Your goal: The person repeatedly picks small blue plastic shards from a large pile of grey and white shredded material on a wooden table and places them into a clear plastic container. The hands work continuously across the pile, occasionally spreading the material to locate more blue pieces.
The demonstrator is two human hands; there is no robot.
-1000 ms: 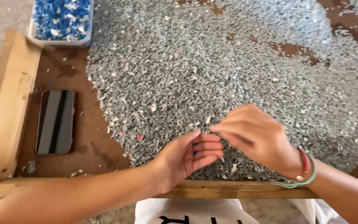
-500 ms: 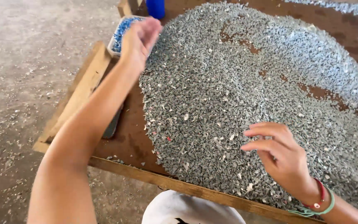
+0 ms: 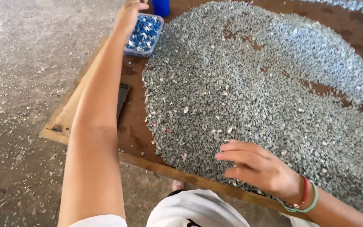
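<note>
A wide heap of small grey plastic flakes point(image 3: 265, 88) covers a brown wooden table point(image 3: 133, 126). My left hand point(image 3: 130, 14) is stretched far forward, at the edge of a small clear tray point(image 3: 144, 35) filled with blue flakes; its fingers are partly hidden and I cannot tell whether they hold anything. My right hand point(image 3: 257, 168) lies flat over the near edge of the grey heap, fingers spread and pointing left, empty. It wears red and green bracelets point(image 3: 305, 197) at the wrist.
A dark flat phone point(image 3: 122, 98) lies on the table, partly behind my left forearm. A blue container point(image 3: 161, 7) stands beyond the tray. The table's raised wooden rim point(image 3: 70, 113) runs along its left side. Rough concrete floor point(image 3: 26, 84) lies to the left.
My left hand left the heap near my right hand and reached forward to the tray of blue flakes. My right hand opened and stayed on the near edge of the heap.
</note>
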